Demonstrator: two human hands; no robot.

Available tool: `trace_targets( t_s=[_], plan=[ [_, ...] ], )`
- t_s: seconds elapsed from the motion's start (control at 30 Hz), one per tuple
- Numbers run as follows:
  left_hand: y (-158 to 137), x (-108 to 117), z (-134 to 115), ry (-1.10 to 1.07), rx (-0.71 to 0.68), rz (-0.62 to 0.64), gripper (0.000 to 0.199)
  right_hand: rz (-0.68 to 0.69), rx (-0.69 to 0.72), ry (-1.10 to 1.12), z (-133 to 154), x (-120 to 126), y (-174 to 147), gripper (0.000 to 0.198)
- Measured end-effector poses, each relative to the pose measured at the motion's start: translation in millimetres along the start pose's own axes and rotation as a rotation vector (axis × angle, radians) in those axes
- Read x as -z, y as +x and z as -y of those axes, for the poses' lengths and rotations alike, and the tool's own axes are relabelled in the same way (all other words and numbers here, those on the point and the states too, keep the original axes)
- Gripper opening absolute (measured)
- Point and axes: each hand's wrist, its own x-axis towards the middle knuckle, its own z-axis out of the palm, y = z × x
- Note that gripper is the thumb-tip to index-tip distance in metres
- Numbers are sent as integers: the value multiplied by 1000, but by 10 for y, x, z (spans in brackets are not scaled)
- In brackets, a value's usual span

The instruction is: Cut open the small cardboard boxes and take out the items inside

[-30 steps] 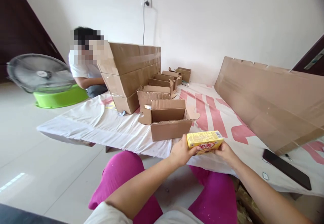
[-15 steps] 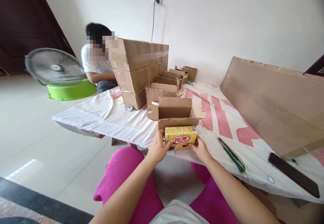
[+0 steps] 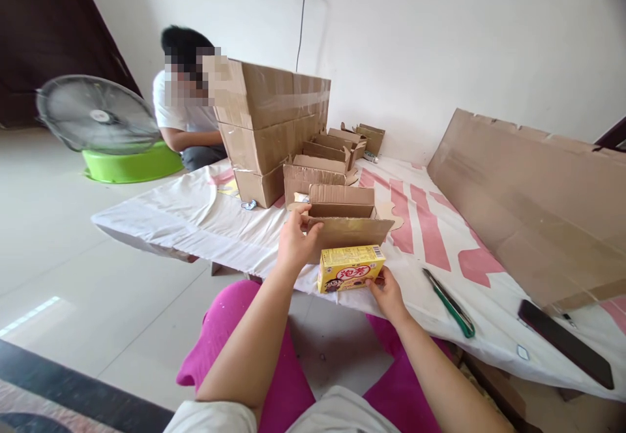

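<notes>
A yellow snack box (image 3: 351,271) with red and white lettering stands on the table's near edge, its printed side towards me. My right hand (image 3: 388,295) grips its right end, thumb on the front. Just behind it is an open cardboard carton (image 3: 349,229) with its flaps up. My left hand (image 3: 297,240) is closed on the carton's near left corner, thumb on the front flap and fingers at the left side. The carton's bottom is hidden from me.
More open cartons (image 3: 315,173) line up behind, beside a stack of taped cartons (image 3: 271,136). A green utility knife (image 3: 450,306) and a dark phone (image 3: 565,342) lie to the right. A large cardboard sheet (image 3: 528,205) leans there. Across the table sits a person (image 3: 188,117) near a fan (image 3: 98,117).
My left hand has left the yellow box and moved up to the carton's corner. The carton's front flap now stands higher. My right hand stays on the yellow box.
</notes>
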Motion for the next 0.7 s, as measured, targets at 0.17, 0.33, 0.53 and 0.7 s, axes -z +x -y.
trace_targets(
  t_s=[0.17,0.33,0.53,0.7],
  plan=[
    [32,-131,161,-26,69,-102,37,5,34,-77,-26,-2,-26,50],
    [13,-193,141,106,21,-133,31,-44,16,-292,19,-63,-7,53],
    [28,-245,182,193,-67,-150,26,-102,41,-368,129,-154,11,57],
    [24,-255,214,217,-141,-125,13,-86,73,-260,160,53,-12,67]
  ],
)
